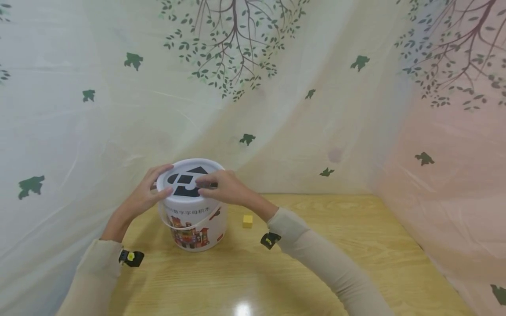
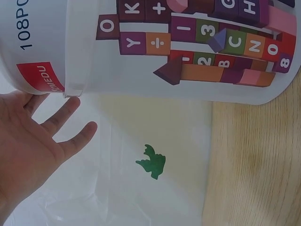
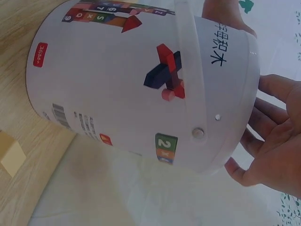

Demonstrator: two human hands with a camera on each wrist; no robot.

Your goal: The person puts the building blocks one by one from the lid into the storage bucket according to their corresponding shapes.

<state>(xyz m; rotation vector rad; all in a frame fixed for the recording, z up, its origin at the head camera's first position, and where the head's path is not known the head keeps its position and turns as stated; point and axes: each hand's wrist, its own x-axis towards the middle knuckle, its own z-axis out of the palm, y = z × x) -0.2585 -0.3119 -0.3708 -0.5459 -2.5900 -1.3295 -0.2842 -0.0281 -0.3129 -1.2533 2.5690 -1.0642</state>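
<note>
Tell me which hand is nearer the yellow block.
The right hand; the yellow block lies on its side of the bucket, while the left hand is at the opposite side.

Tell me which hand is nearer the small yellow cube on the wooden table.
The right hand, at the lid of the white cylindrical bucket, on the side facing the yellow cube. The left hand is at the lid's opposite side, farther.

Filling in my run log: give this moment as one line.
lid: on bucket; left hand: at lid's edge; right hand: over lid; yellow block: outside, on table
</note>
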